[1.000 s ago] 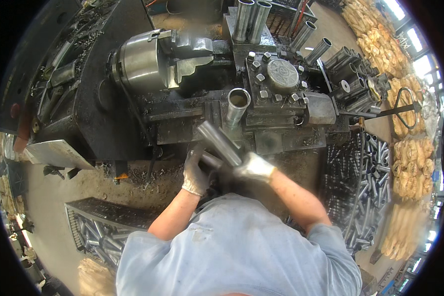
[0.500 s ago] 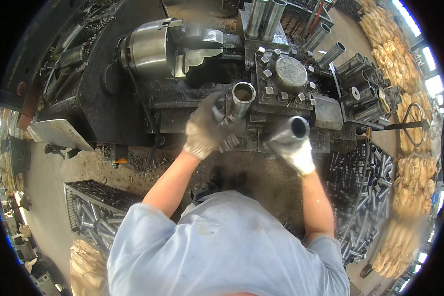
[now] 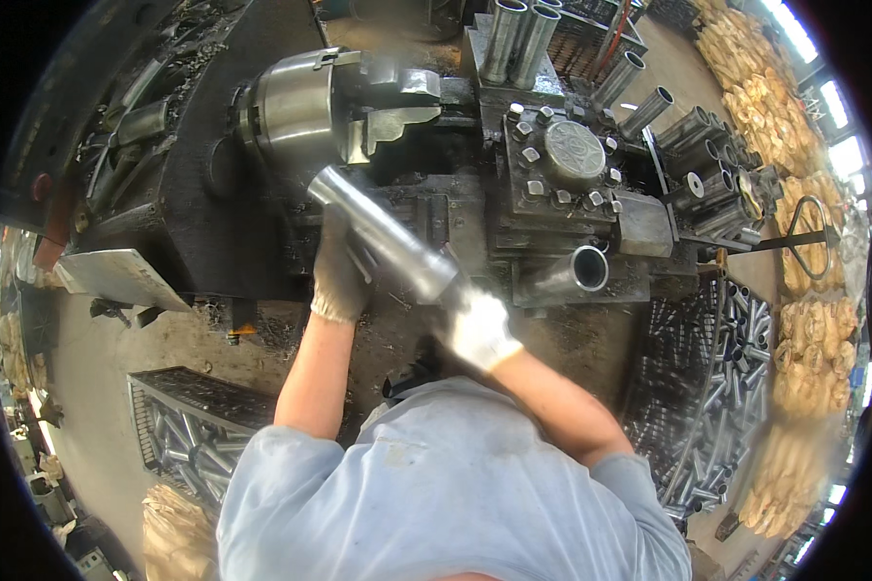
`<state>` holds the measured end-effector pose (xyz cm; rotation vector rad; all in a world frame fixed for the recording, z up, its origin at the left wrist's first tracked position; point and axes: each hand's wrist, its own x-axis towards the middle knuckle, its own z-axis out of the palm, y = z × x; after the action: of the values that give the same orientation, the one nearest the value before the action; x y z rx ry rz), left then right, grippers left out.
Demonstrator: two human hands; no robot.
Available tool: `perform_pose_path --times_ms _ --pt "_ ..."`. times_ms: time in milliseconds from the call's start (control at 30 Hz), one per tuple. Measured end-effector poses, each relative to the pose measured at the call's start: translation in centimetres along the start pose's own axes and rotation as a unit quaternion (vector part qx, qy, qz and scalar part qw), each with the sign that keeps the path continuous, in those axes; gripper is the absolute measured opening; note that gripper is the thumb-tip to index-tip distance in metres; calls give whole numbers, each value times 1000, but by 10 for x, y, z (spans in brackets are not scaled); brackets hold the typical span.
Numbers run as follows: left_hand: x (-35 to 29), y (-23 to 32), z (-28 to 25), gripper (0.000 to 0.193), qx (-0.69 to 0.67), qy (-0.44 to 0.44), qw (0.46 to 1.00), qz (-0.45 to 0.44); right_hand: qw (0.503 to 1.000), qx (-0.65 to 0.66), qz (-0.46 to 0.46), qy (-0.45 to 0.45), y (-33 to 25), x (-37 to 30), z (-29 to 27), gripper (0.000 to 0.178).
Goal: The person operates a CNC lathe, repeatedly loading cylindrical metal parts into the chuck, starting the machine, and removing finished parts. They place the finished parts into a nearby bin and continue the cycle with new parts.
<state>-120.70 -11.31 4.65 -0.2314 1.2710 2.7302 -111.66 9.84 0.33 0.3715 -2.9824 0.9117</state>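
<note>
A shiny metal tube [image 3: 388,230] slants between my gloved hands, its far-left end near the lathe chuck [image 3: 300,105]. My left hand [image 3: 339,266], in a darkly soiled glove, grips the tube from its left side, its fingers partly hidden under it. My right hand [image 3: 480,329], in a whiter glove, is closed around the tube's near end. To the right, a second metal tube [image 3: 564,275] lies on the machine's ledge below the tool post [image 3: 574,155], its open end facing right, with no hand on it. The chuck jaws [image 3: 397,107] have nothing between them.
Several tubes [image 3: 712,169] stand at the machine's right, and more [image 3: 518,44] behind the tool post. Wire baskets of tubes are on the floor at right [image 3: 717,397] and left [image 3: 189,431]. A triangular handle [image 3: 812,237] juts out at right. Wrapped bundles [image 3: 812,358] line the right side.
My right hand has let go of the second tube, leaving it on the ledge, and moved left. The upright tube by my left hand is lifted, tilted and carried left in both hands.
</note>
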Motion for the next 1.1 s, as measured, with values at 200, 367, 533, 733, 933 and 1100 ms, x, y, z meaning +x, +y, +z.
perform_pose_path --times_ms 200,367,533,733,933,1100 --pt "-22 -5 -49 81 -159 67 973 -153 993 106 59 -6 8 44 -30 29" --pt "-29 -33 -11 77 -268 -138 950 -83 923 329 142 -139 -23 63 -85 56" --pt "-12 -55 13 73 -107 -150 972 -145 894 282 320 -140 -55 61 -94 66" --pt "85 -61 8 56 495 -204 825 -184 949 238 -190 -80 -76 81 -223 77" --pt "89 -78 52 48 577 -238 778 -71 906 -349 -238 -15 -17 236 -286 66" --pt "28 -52 10 36 501 68 840 195 893 -374 -165 -188 60 327 -231 57"
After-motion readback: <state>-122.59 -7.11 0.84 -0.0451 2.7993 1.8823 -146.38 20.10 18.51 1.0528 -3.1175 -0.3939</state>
